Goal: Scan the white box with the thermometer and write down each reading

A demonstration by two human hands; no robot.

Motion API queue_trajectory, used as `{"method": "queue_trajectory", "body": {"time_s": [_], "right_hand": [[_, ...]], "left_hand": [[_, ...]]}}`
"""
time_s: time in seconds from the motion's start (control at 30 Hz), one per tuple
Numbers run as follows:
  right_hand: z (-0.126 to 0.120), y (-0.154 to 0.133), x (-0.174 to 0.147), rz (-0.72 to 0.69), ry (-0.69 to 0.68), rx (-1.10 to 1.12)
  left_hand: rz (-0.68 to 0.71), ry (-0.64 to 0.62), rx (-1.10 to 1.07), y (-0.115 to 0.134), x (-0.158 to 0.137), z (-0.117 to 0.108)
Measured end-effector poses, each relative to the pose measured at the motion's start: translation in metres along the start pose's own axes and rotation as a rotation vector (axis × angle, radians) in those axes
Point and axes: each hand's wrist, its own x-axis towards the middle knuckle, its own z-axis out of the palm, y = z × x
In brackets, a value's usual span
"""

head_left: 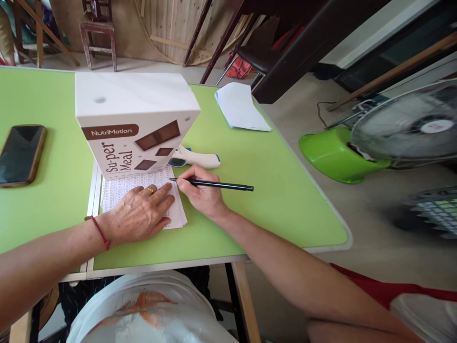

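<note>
My left hand lies flat on a stack of handwritten paper sheets, its fingers stretched out toward the right edge. A ring and a red cord bracelet are on that arm. In my right hand is a slim black pen, pinched near its tip. The tip meets the written sheet just beyond my left fingertips. A white NutriMotion box stands upright on the far part of the papers and hides it. Right behind my right hand lies a white and blue handheld thermometer, partly covered by the box.
On the green table, a phone lies at the left and folded white paper near the far right edge. A fan and a green stool stand on the floor to the right. A small wooden chair is beyond the table.
</note>
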Motion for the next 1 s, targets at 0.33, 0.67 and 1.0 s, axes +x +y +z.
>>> {"method": "queue_trajectory", "body": {"time_s": [0.33, 0.67, 1.0], "right_hand": [[0.0007, -0.0006, 0.0001, -0.006, -0.028, -0.031], [0.0011, -0.0008, 0.0, 0.016, -0.034, -0.012], [0.0014, -0.0007, 0.0009, 0.013, -0.008, -0.013]], "left_hand": [[0.0, -0.015, -0.007, -0.0007, 0.0009, 0.0001], [0.002, -0.015, -0.005, -0.0006, 0.0011, -0.0002], [0.0, -0.024, -0.008, -0.0011, 0.0016, -0.0002]]}}
